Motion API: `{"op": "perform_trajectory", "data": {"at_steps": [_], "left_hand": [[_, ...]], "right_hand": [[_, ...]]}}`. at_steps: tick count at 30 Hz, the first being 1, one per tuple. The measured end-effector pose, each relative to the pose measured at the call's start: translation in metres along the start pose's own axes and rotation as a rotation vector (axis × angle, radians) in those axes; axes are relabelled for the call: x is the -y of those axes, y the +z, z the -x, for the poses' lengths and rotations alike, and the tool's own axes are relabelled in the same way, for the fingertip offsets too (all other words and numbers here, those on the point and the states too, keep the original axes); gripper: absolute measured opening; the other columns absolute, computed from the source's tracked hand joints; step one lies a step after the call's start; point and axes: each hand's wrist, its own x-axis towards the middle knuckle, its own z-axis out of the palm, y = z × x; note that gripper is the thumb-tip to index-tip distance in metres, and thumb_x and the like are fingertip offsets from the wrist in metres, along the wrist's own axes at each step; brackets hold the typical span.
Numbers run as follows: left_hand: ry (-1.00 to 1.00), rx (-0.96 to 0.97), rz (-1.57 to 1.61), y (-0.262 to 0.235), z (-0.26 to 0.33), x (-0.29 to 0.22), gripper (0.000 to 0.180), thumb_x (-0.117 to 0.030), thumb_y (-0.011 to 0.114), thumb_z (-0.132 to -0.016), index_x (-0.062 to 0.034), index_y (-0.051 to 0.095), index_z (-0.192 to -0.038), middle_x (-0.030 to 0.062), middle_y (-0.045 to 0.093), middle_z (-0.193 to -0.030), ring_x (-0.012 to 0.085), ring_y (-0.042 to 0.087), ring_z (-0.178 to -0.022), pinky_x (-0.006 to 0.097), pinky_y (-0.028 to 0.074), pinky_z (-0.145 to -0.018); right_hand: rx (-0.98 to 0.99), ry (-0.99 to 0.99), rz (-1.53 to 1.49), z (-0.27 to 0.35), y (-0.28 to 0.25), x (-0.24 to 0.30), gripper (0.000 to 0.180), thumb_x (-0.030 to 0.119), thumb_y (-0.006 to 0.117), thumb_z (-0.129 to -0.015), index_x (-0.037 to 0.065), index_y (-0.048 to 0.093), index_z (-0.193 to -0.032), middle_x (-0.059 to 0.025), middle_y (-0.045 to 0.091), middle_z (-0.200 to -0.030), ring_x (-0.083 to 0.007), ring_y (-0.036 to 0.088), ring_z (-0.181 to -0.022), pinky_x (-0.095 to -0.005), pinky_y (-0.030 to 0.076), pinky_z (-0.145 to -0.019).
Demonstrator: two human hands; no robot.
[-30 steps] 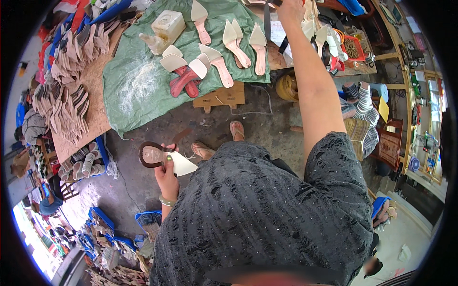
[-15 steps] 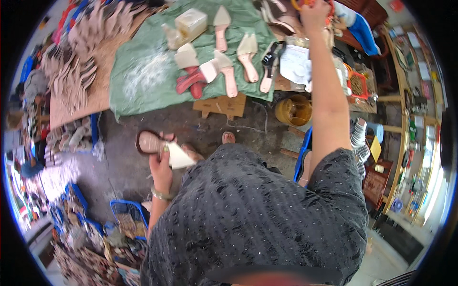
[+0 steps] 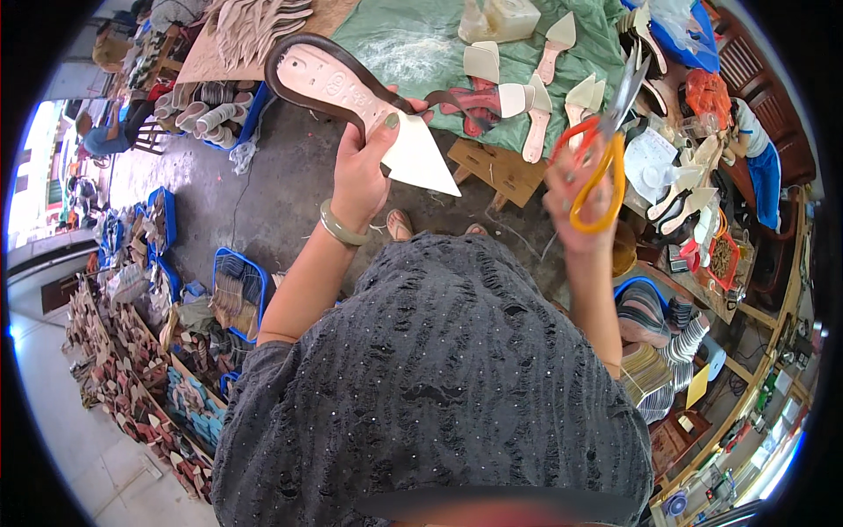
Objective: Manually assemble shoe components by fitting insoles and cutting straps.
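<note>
My left hand [image 3: 364, 167] is closed round the middle of a shoe insole [image 3: 327, 81], raised in front of me. A dark strip [image 3: 279, 83] runs round its rounded, pinkish heel end, and the strip's loose tail trails off to the right. The pointed white toe end slants down toward me. My right hand [image 3: 581, 206], somewhat blurred, grips a pair of scissors [image 3: 608, 132] by the orange and red handles. Their blades point up and away and look slightly parted, apart from the insole.
On the green cloth [image 3: 395, 66] lie several insoles [image 3: 537, 123], red shoe pieces [image 3: 479, 104] and a cloudy plastic container [image 3: 500, 19]. A wooden stool [image 3: 500, 167] stands below. A blue basket [image 3: 239, 290] sits at left, stacked soles [image 3: 645, 369] at right. Another person [image 3: 757, 145] is at far right.
My right hand has drawn back from the far right of the table, bringing the scissors. My left hand has lifted the insole up and forward. The view has shifted.
</note>
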Motion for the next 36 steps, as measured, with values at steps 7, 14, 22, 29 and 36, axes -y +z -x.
{"op": "perform_trajectory", "data": {"at_steps": [7,14,22,29,36], "left_hand": [[0.087,0.041,-0.248,-0.012,0.012,-0.011,0.034,-0.011,0.045,-0.095,0.0009,0.039,-0.126,0.018,0.055,-0.116,0.0308,0.055,-0.111,0.039,0.043,-0.095],[0.69,0.099,-1.055,-0.04,0.019,-0.022,0.032,-0.004,0.052,-0.088,-0.0038,0.048,-0.119,0.0134,0.046,-0.119,0.0193,0.051,-0.102,0.031,0.042,-0.089],[0.768,0.101,-1.121,-0.035,0.038,-0.027,0.044,0.003,0.067,-0.071,-0.0046,0.055,-0.113,0.0103,0.05,-0.1,0.0196,0.049,-0.09,0.027,0.041,-0.078],[0.713,0.227,-1.048,-0.028,0.042,-0.019,0.056,-0.007,0.079,-0.061,-0.0074,0.059,-0.114,0.0072,0.049,-0.099,0.0205,0.051,-0.09,0.027,0.044,-0.077],[0.573,0.282,-0.983,-0.025,0.037,-0.013,0.051,-0.001,0.072,-0.065,-0.0092,0.059,-0.114,0.0051,0.046,-0.096,0.0186,0.047,-0.088,0.025,0.041,-0.077]], "right_hand": [[0.143,0.175,0.352,0.016,0.014,-0.044,0.092,0.061,0.063,-0.075,0.026,0.016,-0.146,-0.0102,0.05,-0.103,-0.017,0.053,-0.08,-0.0226,0.043,-0.057],[0.204,0.384,0.725,0.016,0.044,-0.053,0.089,0.057,0.074,-0.066,0.005,0.039,-0.129,-0.0057,0.052,-0.104,-0.0152,0.053,-0.094,-0.0277,0.042,-0.08],[0.28,0.302,1.412,0.005,0.065,-0.07,0.075,0.048,0.074,-0.069,0.005,0.042,-0.122,-0.0167,0.056,-0.093,-0.0316,0.056,-0.08,-0.0347,0.046,-0.074],[0.257,0.217,1.464,0.009,0.067,-0.067,0.076,0.05,0.073,-0.069,0.005,0.042,-0.121,-0.0184,0.057,-0.098,-0.0366,0.058,-0.088,-0.0383,0.046,-0.076],[0.182,0.34,1.366,0.022,0.058,-0.06,0.061,0.043,0.071,-0.075,0.005,0.046,-0.116,-0.014,0.057,-0.084,-0.0233,0.055,-0.073,-0.0319,0.045,-0.069]]}}
